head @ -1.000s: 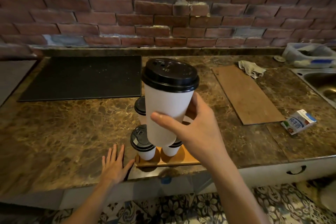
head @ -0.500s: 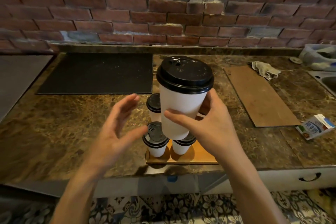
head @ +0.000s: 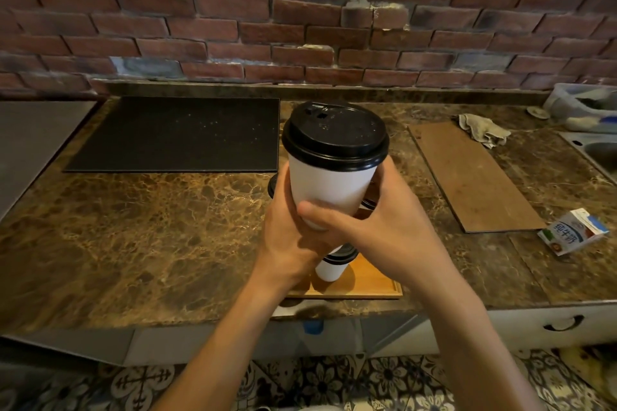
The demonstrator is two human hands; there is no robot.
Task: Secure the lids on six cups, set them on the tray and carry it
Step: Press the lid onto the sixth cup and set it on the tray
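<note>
Both hands, the left hand (head: 287, 237) and right hand (head: 384, 230), wrap around a white paper cup (head: 329, 187) with a black lid (head: 335, 140), held above the wooden tray (head: 370, 285) near the surface's (head: 167, 227) near edge.

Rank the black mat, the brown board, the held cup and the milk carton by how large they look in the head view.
1. black mat
2. brown board and held cup: look about alike; the cup is nearer the camera, so unranked
3. milk carton
</note>
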